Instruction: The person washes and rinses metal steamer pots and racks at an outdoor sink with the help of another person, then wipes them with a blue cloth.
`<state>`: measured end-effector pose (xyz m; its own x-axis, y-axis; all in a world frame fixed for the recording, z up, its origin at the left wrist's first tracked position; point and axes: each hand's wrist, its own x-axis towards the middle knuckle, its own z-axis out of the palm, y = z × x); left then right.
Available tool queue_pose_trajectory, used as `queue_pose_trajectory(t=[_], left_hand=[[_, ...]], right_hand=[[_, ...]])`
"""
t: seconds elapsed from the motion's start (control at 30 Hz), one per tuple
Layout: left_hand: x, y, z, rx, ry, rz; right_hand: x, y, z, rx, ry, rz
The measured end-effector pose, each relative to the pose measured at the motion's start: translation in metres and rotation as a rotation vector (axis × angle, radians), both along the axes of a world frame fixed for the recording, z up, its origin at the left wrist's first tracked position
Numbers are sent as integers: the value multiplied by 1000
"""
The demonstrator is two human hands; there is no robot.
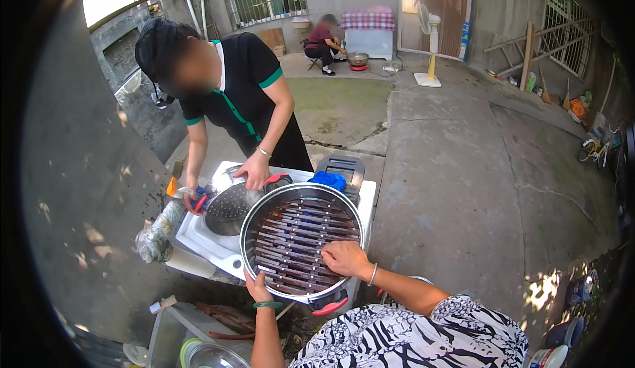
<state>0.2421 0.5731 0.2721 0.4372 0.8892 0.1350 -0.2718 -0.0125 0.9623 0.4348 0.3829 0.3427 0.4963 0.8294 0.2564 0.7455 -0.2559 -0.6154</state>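
Observation:
A round metal steamer tier [246, 259] is tilted towards me above a white sink. Red-and-black handles stand out on its near and far sides. Inside it lies a slatted rack [292, 249] of dark strips joined by small studs. My left hand [256, 287], with a green bangle on its wrist, grips the tier's lower left rim. Curled over the right part of the slats is my right hand [346, 258]; whether its fingers hold a strip cannot be seen. Left of the tier, another metal pot part with a perforated plate [233, 208] sits in the sink.
A co-worker [238, 90] leans over the white sink [368, 194], touching the perforated part and holding a blue thing by an orange-and-white tap. A blue cloth [327, 180] lies near a grey board. Farther off are a seated person [320, 43] and a standing fan [431, 45].

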Motion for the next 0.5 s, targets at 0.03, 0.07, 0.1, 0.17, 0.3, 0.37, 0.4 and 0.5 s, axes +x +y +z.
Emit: queue_pose_trajectory(t=[0.03,0.07,0.1,0.17,0.3,0.37,0.4,0.5], left_hand=[[0,0,0,0,-14,1],[0,1,0,4,-11,1],[0,0,0,5,-9,-2],[1,-1,3,-3,4,-6],[1,-1,4,13,8,-4],[1,-2,3,15,-5,2],[1,-2,3,18,4,8],[0,-1,2,23,12,18]], right_hand=[[-1,0,0,22,-9,-1],[-1,1,0,29,-10,1],[-1,1,-1,35,-12,1],[0,0,-1,41,-9,3],[0,1,-1,47,-6,11],[0,1,0,40,-10,16],[0,0,1,32,-8,20],[0,1,2,17,-15,22]])
